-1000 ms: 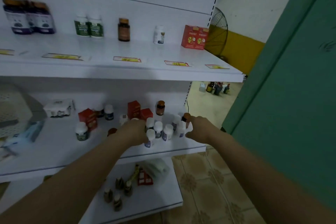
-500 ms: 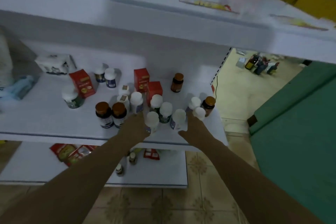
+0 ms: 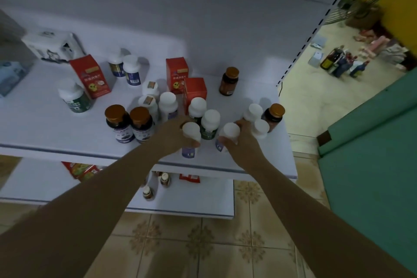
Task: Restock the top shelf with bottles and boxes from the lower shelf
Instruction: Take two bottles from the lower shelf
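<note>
The lower shelf (image 3: 45,133) carries several bottles and red boxes. My left hand (image 3: 172,135) grips a white-capped bottle with a purple label (image 3: 190,136) near the shelf's front edge. My right hand (image 3: 242,142) grips a second white-capped bottle (image 3: 229,134) just to the right of it. A green-labelled white bottle (image 3: 209,123) stands between my hands. Two dark bottles with brown caps (image 3: 129,123) stand left of my left hand. Three red boxes (image 3: 195,91) stand further back. The top shelf is out of view.
A white carton (image 3: 50,46) sits at the shelf's back left. Below, a bottom shelf (image 3: 191,205) holds small bottles and red packets. A green panel (image 3: 372,165) stands at the right, and several bottles (image 3: 338,63) stand on the floor behind the shelving.
The view has tilted down, so the top shelf has left the frame. Both hands have closed around white-capped bottles at the front of the lower shelf.
</note>
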`<move>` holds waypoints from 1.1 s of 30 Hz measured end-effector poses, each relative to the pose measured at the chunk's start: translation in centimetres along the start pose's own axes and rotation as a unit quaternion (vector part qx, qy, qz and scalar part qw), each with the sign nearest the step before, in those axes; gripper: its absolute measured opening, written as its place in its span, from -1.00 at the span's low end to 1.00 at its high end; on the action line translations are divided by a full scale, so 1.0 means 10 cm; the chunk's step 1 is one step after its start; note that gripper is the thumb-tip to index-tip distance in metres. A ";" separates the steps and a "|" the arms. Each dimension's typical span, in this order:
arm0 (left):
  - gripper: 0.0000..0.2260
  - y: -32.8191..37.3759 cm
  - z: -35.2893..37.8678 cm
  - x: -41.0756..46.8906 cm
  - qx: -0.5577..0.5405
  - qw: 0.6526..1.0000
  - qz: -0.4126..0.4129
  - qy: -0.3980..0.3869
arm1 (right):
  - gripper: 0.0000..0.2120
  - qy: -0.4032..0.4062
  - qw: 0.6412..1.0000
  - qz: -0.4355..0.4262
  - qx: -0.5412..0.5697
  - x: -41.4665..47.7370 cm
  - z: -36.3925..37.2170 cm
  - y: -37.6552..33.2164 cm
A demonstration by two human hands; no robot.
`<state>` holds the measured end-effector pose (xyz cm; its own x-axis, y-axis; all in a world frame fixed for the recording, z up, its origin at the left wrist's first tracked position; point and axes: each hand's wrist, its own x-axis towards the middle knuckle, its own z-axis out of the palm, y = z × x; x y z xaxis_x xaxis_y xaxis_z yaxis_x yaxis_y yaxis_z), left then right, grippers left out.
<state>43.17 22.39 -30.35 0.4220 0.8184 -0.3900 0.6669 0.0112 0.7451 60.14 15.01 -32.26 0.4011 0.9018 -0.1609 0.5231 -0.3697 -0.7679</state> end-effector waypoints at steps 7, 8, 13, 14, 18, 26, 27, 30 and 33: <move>-0.73 0.15 -0.13 -0.41 -0.259 0.966 -0.009 0.019 | -0.58 -0.049 0.995 -0.005 0.091 -0.30 -0.40 -0.26; -0.69 0.19 -0.16 -0.51 -0.286 0.958 -0.008 0.024 | -0.60 -0.054 0.992 -0.007 0.116 -0.37 -0.46 -0.32; -0.64 0.43 -0.34 -1.06 -0.409 0.912 0.036 0.023 | -0.90 -0.085 0.952 0.016 0.295 -0.81 -0.66 -0.77; -0.64 0.47 -0.39 -1.17 -0.428 0.903 0.043 0.019 | -0.91 -0.089 0.940 0.019 0.329 -0.92 -0.68 -0.87; -0.65 0.69 -0.65 -1.72 -0.449 0.888 0.098 -0.010 | -0.87 -0.098 0.904 -0.016 0.416 -1.47 -0.81 -1.38; -0.78 1.07 -1.29 -3.04 -0.420 0.886 0.196 -0.001 | -0.80 -0.078 0.853 -0.117 0.503 -2.53 -1.00 -2.43; -0.77 1.11 -1.36 -3.17 -0.412 0.887 0.207 0.004 | -0.77 -0.077 0.853 -0.133 0.498 -2.64 -1.01 -2.56; -0.62 1.23 -1.58 -3.51 -0.398 0.885 0.242 0.011 | -0.72 -0.066 0.867 -0.183 0.459 -2.92 -1.05 -2.90; -0.77 1.35 -1.77 -3.80 -0.388 0.880 0.270 0.033 | -0.73 -0.053 0.878 -0.203 0.430 -3.11 -1.15 -3.17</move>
<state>25.26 1.66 4.08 0.4947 0.8562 0.1487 -0.2525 -0.0221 0.9673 39.74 -3.88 4.16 0.2172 0.9526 0.2129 -0.1720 0.2520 -0.9523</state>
